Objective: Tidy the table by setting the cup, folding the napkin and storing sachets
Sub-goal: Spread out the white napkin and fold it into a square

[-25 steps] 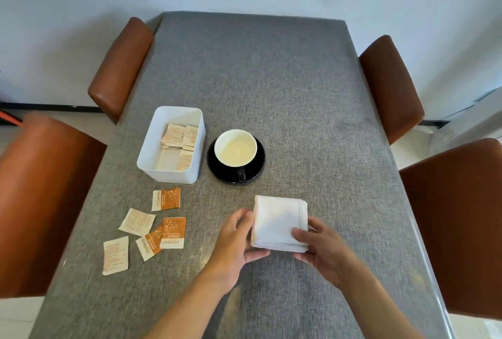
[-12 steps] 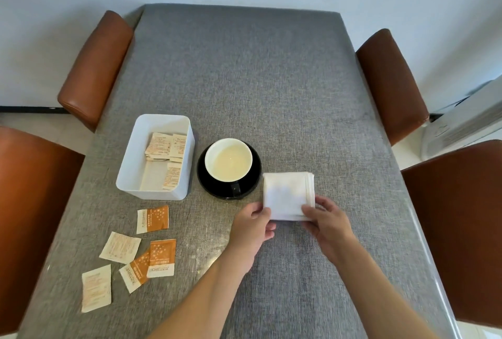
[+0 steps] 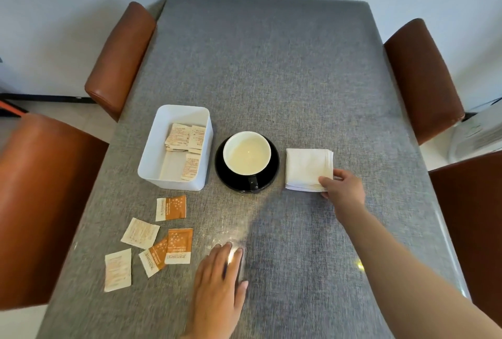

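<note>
A folded white napkin (image 3: 308, 169) lies flat on the grey table just right of the cup. My right hand (image 3: 343, 190) pinches its near right corner. The white cup (image 3: 246, 153) stands on a black saucer (image 3: 273, 173) at the table's middle. To its left is a white box (image 3: 152, 160) with several sachets (image 3: 187, 139) inside. Several loose sachets (image 3: 170, 208), orange and cream, lie on the table in front of the box. My left hand (image 3: 217, 288) is blurred, flat and low over the table right of the loose sachets, holding nothing.
The grey table (image 3: 260, 67) has brown leather chairs on both sides, two on the left (image 3: 119, 59) and two on the right (image 3: 423, 78). A white appliance (image 3: 478, 135) stands on the floor at the far right.
The napkin has moved up and right to lie beside the saucer. My left hand has let go of it and drawn back toward the loose sachets. My right hand stays on the napkin.
</note>
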